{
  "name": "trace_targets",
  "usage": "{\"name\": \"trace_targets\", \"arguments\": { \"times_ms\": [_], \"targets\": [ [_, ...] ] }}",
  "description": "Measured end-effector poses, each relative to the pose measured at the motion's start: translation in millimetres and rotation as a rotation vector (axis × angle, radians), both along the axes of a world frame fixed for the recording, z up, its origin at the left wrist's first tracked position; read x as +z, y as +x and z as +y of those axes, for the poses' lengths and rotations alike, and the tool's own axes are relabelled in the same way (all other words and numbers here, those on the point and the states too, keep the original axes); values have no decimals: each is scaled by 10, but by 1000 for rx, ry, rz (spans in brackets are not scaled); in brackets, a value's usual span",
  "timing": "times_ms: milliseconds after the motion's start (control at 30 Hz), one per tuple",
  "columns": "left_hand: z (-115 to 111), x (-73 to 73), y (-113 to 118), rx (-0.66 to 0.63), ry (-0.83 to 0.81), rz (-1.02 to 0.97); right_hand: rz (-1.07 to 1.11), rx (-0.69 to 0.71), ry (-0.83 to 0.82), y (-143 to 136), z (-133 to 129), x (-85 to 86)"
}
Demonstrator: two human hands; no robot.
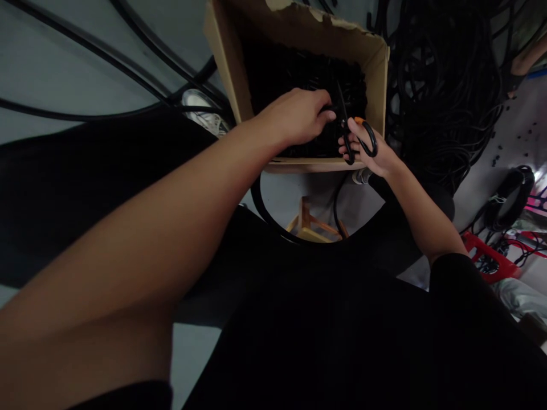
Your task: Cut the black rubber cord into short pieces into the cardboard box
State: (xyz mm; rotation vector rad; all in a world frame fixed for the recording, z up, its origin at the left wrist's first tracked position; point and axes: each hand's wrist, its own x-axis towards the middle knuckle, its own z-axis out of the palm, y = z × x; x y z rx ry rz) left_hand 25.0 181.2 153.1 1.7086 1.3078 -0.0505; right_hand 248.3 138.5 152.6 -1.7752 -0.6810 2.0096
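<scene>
My left hand (299, 117) is closed over the cardboard box (228, 62), pinching a black cable (330, 107) whose end sticks out past the fingertips. In my right hand (371, 152) is a pair of scissors (368, 138) with black loop handles and a bit of orange. Their dark blades reach up into the box, right at the cable's end; whether they touch it I cannot tell. The handle loops are spread apart. Below both hands, many short black pieces (299, 68) fill the box, too dark to make out singly.
Thick black cables (106, 60) run across the floor at left. A big heap of black cable (444, 102) lies right of the box, with a tied coil (508, 199) beyond. A wooden stool (305, 215) and a red plastic stool (491, 259) are near. Another person's arm (530, 57) shows at upper right.
</scene>
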Motion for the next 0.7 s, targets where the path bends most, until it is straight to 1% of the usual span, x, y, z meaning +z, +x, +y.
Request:
{"name": "trace_targets", "arguments": {
  "times_ms": [167,233,400,533,600,700],
  "targets": [
    [9,122,-34,-109,31,68,-38,18,42,9,21,21],
    [10,132,-46,-108,30,85,-36,36,53,28,35,5],
    [4,47,-72,-39,-49,71,-97,59,42,85,98,-74],
    [20,-16,-122,7,-117,73,-119,50,23,207,132,-169],
    [26,-43,-139,-6,-108,109,-84,79,10,272,126,-210],
    [22,-112,-136,-67,-87,177,-93,149,7,301,91,-234]
  ]
}}
